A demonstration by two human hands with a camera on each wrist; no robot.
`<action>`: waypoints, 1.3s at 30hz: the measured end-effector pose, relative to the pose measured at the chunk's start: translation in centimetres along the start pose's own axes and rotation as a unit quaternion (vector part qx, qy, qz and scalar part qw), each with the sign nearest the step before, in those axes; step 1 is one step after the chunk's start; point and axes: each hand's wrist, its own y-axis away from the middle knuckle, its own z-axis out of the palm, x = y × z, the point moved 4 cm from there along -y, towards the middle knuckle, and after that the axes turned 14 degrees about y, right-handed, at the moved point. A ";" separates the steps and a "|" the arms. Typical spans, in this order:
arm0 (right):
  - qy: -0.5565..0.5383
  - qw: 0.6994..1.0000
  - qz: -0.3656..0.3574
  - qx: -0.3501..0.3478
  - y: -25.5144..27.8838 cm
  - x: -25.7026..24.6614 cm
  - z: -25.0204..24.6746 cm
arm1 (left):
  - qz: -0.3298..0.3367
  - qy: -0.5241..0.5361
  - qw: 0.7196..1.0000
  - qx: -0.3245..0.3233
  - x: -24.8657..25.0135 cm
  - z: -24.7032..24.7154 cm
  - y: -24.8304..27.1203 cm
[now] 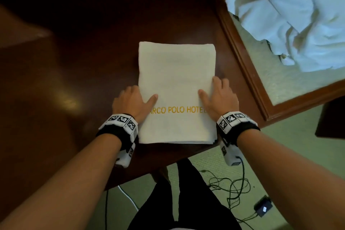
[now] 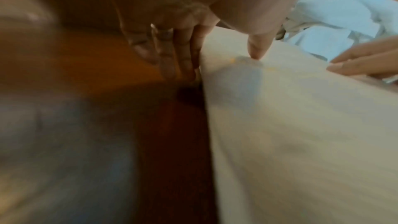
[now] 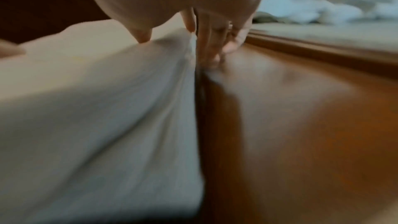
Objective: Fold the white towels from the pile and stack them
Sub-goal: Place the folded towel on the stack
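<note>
Your left hand (image 1: 130, 101) and right hand (image 1: 217, 97) pinch the folded towel (image 1: 176, 73) by its side edges, thumbs on top. Its long axis runs up-frame between them. The pile (image 1: 298, 15) lies upper right, nearer your right hand.

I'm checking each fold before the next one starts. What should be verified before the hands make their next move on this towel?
1. Folded towel lies flat on the table: ok.
2. Left hand at its left edge, thumb on top: ok.
3. Right hand at its right edge, thumb on top: ok.
4. Layer edges at the near end aligned: not ok, slightly stepped at the near right corner.
5. Whether either grip reaches under the towel: cannot tell.
6. Pile of unfolded towels apart from the working area: ok.
</note>
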 end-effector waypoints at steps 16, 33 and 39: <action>-0.270 0.944 0.174 -0.079 8.4 1.3 -3.6 | 0.033 0.276 0.960 0.018 4.2 -1.4 7.2; -0.348 0.903 0.201 0.154 9.1 25.7 -22.9 | 0.295 0.318 0.899 0.064 36.2 -6.1 14.8; -0.328 0.890 0.229 0.217 9.5 40.3 -26.6 | 0.366 0.324 0.871 0.044 51.1 -0.8 16.9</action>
